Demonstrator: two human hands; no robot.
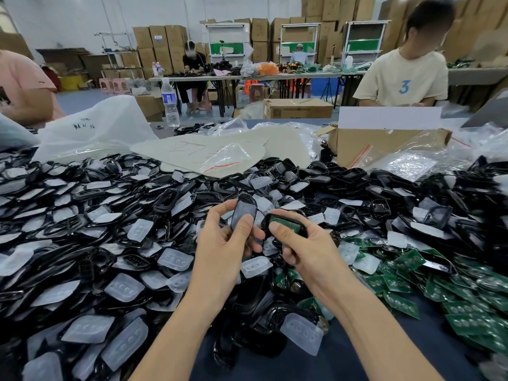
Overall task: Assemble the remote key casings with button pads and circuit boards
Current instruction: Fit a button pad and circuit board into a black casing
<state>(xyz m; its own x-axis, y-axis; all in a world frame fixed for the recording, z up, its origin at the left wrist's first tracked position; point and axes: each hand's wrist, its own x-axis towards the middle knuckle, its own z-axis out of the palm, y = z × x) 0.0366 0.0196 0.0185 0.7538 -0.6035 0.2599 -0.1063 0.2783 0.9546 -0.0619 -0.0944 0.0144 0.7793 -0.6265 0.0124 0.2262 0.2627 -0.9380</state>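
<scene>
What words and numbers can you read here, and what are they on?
"3": blue, on the beige T-shirt of the person opposite.
Black handwriting on the white plastic bag: not legible.
Red marks on the pale sheet: not legible.
Label on the water bottle, print on the cardboard box: too blurred.

The one view comes from a wide-angle camera worn on the person's head, facing forward and tilted down over the surface (264, 364). It sits near the work: the left hand (220, 243), gripping a casing (243, 213), and the right hand (310, 251), gripping a second casing (265, 225), lie just below mid-frame with forearms entering from the bottom edge. The wide lens also takes in a person (404, 78) across the surface and cartons (330, 12) far behind.
</scene>
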